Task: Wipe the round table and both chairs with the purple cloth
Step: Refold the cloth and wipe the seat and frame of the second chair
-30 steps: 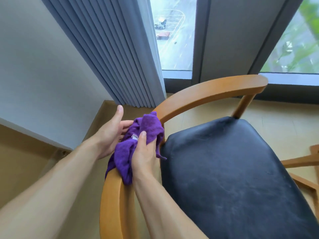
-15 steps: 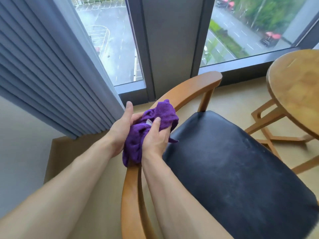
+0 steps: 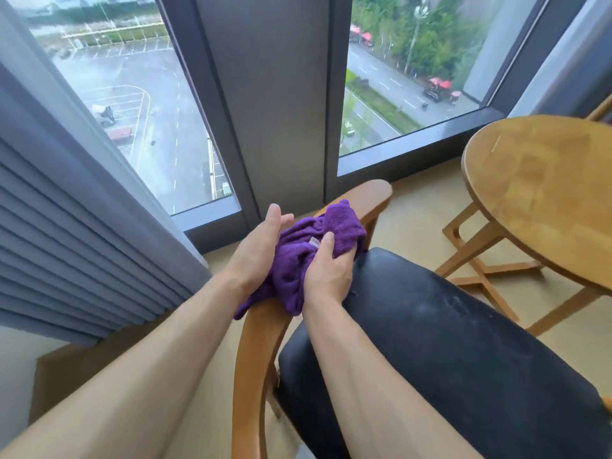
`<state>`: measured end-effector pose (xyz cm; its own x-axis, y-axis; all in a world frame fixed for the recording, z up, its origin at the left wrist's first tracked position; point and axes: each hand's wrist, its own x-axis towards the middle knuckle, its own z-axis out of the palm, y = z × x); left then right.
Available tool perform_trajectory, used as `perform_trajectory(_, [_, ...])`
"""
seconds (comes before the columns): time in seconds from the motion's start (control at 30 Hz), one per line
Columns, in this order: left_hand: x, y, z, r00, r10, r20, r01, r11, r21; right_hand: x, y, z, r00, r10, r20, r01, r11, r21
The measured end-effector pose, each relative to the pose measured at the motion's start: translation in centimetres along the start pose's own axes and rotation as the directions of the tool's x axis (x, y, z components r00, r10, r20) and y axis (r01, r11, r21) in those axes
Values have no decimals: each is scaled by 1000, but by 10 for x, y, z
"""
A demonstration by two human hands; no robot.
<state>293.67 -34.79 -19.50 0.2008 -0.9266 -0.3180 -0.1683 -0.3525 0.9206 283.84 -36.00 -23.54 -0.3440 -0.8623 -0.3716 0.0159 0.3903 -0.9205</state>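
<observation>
Tall windows (image 3: 139, 104) and a pleated grey curtain (image 3: 76, 233) back a corner where a wooden chair (image 3: 255, 352) with a black seat (image 3: 447, 342) is set beside a round table (image 3: 543, 193). At the centre, the purple cloth (image 3: 298, 256) is bunched over the chair's curved armrest (image 3: 374, 197). It is gripped by the right hand (image 3: 328, 270), whose thumb is pressed into the fabric while the fingers are curled round the far side. The left hand (image 3: 255, 246) is laid flat against the cloth's outer side, with fingers straight and nothing pinched. Further out, the seat is seen with pale dusty smears across it, and the round table stands well apart to the right, its top untouched by any hand. A sliver of wood at the right edge may belong to the second chair, though this cannot be told. Judged from this, the armrest is being wiped, and the seat, the other chair and possibly the table are left to do.
</observation>
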Motion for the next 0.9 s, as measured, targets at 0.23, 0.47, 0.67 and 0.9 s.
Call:
perform_trajectory(0.23, [67, 23, 20, 992, 4, 124, -14, 997, 78, 98, -36, -1, 983, 18, -181, -2, 996, 88])
perform_trajectory(0.47, [94, 34, 26, 979, 0, 204, -8, 999, 41, 119, -38, -12, 987, -13, -157, 32, 993, 118])
perform_trajectory(0.67, [75, 19, 11, 966, -11, 259, 7, 1000, 18, 36, -7, 0, 995, -54, -86, 61, 995, 85])
perform_trajectory(0.9, [72, 25, 14, 958, -17, 286, 0, 998, 61, 35, -17, 0, 971, -222, -87, 201, 958, -204])
